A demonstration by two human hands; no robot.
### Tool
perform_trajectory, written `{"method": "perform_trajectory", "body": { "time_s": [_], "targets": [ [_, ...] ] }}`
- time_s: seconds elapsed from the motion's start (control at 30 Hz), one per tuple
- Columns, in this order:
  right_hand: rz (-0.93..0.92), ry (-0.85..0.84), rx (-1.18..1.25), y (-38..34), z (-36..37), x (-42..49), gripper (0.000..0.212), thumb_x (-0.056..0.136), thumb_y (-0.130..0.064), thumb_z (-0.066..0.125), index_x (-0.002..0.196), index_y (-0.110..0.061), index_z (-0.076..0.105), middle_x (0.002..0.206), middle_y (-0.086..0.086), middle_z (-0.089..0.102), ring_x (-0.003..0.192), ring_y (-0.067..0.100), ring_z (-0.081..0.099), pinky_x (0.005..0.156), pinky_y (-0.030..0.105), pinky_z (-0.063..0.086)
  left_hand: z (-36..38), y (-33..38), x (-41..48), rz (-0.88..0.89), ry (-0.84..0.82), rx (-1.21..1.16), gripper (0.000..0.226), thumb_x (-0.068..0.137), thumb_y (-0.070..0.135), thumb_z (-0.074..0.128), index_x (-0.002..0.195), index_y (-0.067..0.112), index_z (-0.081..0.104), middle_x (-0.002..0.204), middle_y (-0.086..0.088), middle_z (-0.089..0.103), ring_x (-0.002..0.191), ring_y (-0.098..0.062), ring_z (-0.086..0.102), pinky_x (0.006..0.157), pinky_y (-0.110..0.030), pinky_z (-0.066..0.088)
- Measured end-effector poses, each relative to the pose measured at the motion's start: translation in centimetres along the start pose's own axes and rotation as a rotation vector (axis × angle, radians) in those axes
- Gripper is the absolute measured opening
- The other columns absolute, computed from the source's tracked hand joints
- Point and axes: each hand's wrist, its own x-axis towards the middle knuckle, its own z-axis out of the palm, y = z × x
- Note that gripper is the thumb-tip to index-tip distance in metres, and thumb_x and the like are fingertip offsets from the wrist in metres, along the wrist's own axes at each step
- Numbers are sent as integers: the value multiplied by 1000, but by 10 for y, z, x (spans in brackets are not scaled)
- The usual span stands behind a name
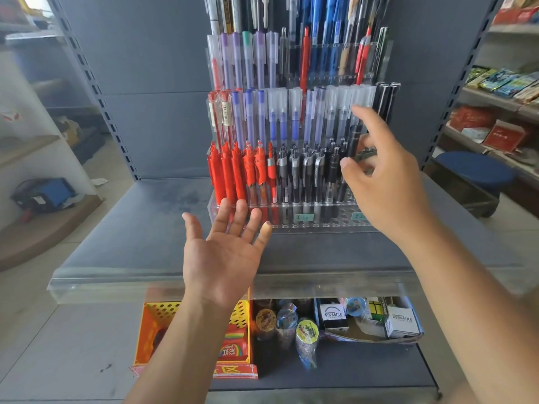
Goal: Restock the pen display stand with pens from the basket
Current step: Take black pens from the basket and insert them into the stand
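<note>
1. Pen display stand (335,221) sits on the grey shelf (145,228).
2. Your left hand (224,258) is wide, empty.
3. Your right hand (382,182) reaches the black pens (329,170), maybe slotting one; hold unclear.

Right hand (385,176) at pen stand (335,220)

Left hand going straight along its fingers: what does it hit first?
Probably the clear front wall of the display stand, just below the red pens. The left hand overlaps it at the fingertips, but depth is unclear.
</note>
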Motion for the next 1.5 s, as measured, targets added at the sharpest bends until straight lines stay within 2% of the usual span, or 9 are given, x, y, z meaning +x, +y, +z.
{"method": "perform_trajectory", "body": {
  "time_s": [0.1,0.27,0.7,0.87,1.03,1.23,1.3,1.37,1.5],
  "targets": [
    [-20,-12,-48,2,4,-3,57,98,-13,57,146,-38,40,116,-5,50,76,20,60,78,37,53,1,0,-1,-1,-7,-10,62,98,66,39,118,15,69,116,-8,74,113,-32,66,87,-50,48],
    [-24,-19,-92,5,7,-6,38,96,-13,59,130,-28,56,120,-16,41,71,15,57,79,39,52,0,0,-1,-3,-16,-23,62,99,66,39,118,15,69,116,-9,74,113,-33,65,88,-51,48],
    [36,-125,-133,6,0,-10,56,98,-20,55,144,-45,36,121,-14,48,74,12,58,75,43,55,-2,1,0,13,15,14,54,99,61,43,116,16,69,117,-6,74,106,-32,72,94,-52,48],
    [65,-156,-140,3,-10,-13,58,98,-23,52,148,-44,28,118,-13,49,70,11,57,73,45,55,3,0,-3,8,31,40,45,101,53,47,110,15,69,108,-3,74,106,-29,69,91,-50,49],
    [78,-129,-160,-1,-24,-19,51,101,-25,50,148,-37,34,128,-13,50,71,3,55,69,36,50,15,-1,-13,15,36,65,40,101,43,50,123,14,65,109,-9,77,112,-32,63,87,-50,47],
    [-21,-78,-168,-24,-34,-39,40,99,-22,52,138,-33,50,92,-21,56,68,5,54,55,23,39,20,2,-37,7,14,125,38,101,38,51,125,12,65,117,-11,74,110,-35,63,90,-51,47],
    [-44,-71,-162,-32,-34,-54,35,98,-21,54,132,-30,58,79,-31,54,66,1,54,52,20,34,19,4,-46,-1,10,183,37,101,38,51,125,13,65,114,-8,75,110,-33,64,86,-49,48],
    [-69,-108,-171,-38,-31,-73,30,98,-19,55,126,-27,64,80,-44,51,59,5,53,50,19,34,12,4,-54,-4,7,273,35,102,39,49,121,15,66,105,-3,76,109,-29,65,85,-45,49],
    [-69,-281,-208,-43,-21,-104,24,100,-20,53,117,-25,69,79,-30,57,58,-3,52,51,11,31,-15,1,-68,-25,-4,499,22,100,36,51,103,20,64,95,-1,68,90,-25,64,87,-44,48]
  ]
}}
